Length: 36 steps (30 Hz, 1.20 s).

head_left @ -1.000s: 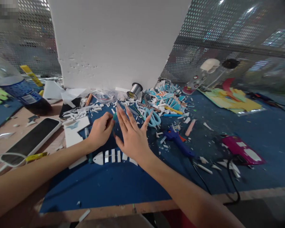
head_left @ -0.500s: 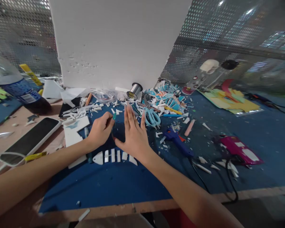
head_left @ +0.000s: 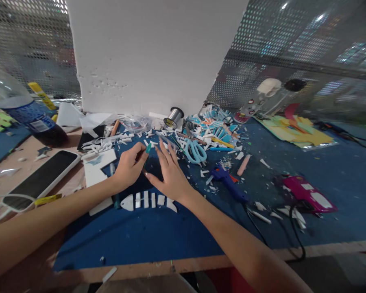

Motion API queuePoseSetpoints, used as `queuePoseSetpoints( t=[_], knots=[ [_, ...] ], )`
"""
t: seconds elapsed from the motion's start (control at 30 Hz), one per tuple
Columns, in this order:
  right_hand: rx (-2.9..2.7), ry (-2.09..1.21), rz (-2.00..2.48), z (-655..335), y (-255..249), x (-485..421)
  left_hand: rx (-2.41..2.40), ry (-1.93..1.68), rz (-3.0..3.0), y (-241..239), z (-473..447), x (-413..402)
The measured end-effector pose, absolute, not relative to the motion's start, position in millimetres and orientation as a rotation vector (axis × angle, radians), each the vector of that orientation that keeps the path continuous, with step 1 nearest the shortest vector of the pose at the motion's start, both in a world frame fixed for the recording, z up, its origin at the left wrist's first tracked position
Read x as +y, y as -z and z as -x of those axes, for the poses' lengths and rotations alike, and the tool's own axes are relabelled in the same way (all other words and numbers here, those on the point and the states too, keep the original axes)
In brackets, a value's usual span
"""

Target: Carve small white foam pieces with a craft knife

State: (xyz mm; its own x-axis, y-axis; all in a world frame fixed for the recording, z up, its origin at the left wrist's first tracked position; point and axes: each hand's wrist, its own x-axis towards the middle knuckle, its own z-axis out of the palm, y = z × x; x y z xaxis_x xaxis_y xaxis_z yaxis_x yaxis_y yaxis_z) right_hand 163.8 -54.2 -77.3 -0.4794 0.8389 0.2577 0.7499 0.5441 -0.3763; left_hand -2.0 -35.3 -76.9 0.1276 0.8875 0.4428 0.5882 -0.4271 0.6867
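My left hand (head_left: 128, 167) is curled in a pinch over the blue mat (head_left: 158, 236), gripping a thin tool with a teal tip (head_left: 147, 149). Right beside it, my right hand (head_left: 169, 174) lies with its fingers stretched forward and close together, the thumb reaching toward the left hand's fingertips. Just in front of both wrists lies a white fish skeleton (head_left: 148, 200) made of foam pieces. Whatever is between the two hands on the mat is hidden.
Blue scissors (head_left: 195, 150), a blue glue gun (head_left: 227, 181) with its cord, a wire spool (head_left: 173, 116), foam scraps, a phone (head_left: 41, 179), a bottle (head_left: 24, 112) and a pink object (head_left: 308, 193) lie around. A white foam board (head_left: 152, 57) stands behind.
My right hand's spread fingers closed together and lowered toward the mat, drawing nearer the left hand. The left hand stayed almost still.
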Motion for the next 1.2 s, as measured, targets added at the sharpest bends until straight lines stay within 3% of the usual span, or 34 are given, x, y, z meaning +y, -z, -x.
queuePoseSetpoints(
  t=[0.3, 0.6, 0.9, 1.2],
  knots=[
    [-2.128, -0.561, 1.033, -165, 69, -54, 1.311, -1.212, -2.175, 62, 3, -34],
    [-1.753, -0.635, 1.066, -163, 76, -47, 1.247, -1.348, -2.301, 51, 5, -36],
    [-1.649, -1.008, 0.984, -161, 72, -57, 1.191, -1.241, -2.313, 52, -1, -39],
    [-1.748, -0.865, 1.173, -168, 72, -45, 1.337, -1.366, -2.143, 56, 5, -29]
  ],
)
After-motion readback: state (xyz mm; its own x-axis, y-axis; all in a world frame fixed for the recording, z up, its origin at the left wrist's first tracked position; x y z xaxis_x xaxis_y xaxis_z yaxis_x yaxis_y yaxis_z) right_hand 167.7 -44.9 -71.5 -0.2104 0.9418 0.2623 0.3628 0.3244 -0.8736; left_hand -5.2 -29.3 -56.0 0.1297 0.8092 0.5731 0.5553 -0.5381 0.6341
